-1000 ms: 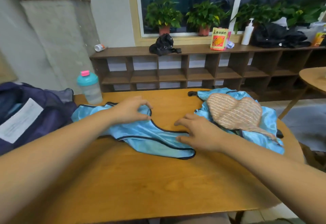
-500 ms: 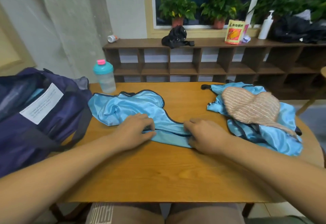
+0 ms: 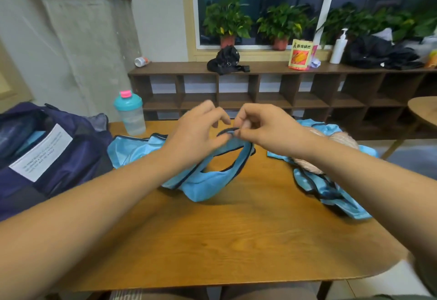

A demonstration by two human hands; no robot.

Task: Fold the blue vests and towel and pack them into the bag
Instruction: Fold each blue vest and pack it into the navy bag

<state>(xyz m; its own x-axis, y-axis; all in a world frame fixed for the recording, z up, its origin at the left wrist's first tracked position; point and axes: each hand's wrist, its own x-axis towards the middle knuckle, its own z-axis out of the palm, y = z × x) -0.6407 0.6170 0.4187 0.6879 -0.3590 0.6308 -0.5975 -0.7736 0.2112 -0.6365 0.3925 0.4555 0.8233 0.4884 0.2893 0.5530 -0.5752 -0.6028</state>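
- Table (image 3: 212, 240): near half bare wood, nothing folded on it.
- First vest (image 3: 203, 183): mid-table, crumpled, one end lifted off the wood by its dark-trimmed strap, other end trailing left toward the bag. Not folded; looks like it is only being straightened out for the first fold.
- Right hand (image 3: 264, 131): above the vest, grip pinched tight on the strap between thumb and fingertips.
- Left hand (image 3: 194, 134): just beside the right hand, fingers curled over the same strap; blurred, so cannot tell if its grip is closed on the cloth.
- Second vest (image 3: 331, 193): right side of table, in a loose heap, partly hidden by the right forearm. Untouched, unfolded.
- Towel (image 3: 345, 140): pinkish, striped, lying on top of the second vest. Unfolded.
- Bag (image 3: 66, 165): dark blue, left edge of table, mouth open. A pale blue patch shows inside; cannot tell what it is.
- Bottle (image 3: 130, 115): teal lid, upright at the table's far edge, beside the bag.
- Judgement: early stage. Left to do: fold both vests, fold towel, pack all three.
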